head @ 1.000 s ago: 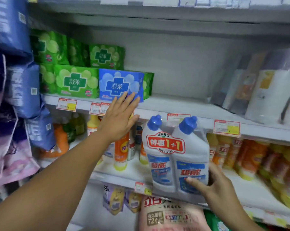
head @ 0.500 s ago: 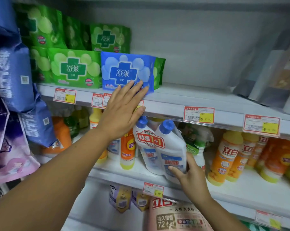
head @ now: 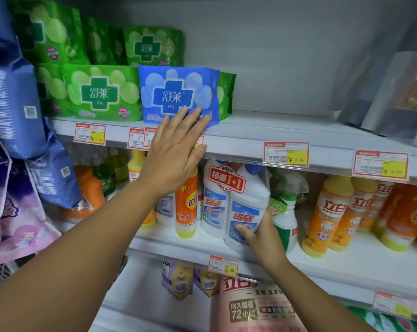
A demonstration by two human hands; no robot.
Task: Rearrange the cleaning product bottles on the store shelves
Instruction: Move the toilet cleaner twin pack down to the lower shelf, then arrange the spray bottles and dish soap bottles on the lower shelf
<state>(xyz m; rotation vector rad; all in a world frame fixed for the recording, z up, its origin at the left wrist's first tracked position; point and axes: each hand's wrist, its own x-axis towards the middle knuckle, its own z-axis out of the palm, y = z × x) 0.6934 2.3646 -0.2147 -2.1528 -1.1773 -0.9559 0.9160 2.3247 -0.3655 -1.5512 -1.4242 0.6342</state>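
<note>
Twin-pack of white bottles now set back on middle shelf, right hand following it in

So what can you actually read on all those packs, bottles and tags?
"舒莱": blue pack and green pack.
"特惠 1+1", "超威": white twin bottles.
"立白": orange bottle.
"72小时": pink bag.
Price tags: print too small.

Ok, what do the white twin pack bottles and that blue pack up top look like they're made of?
The white twin pack looks like opaque glossy plastic with blue caps, bound in clear shiny film that glints at its edges. The blue pack seems soft printed plastic film, going by its sheen and crimped side seam.
</note>
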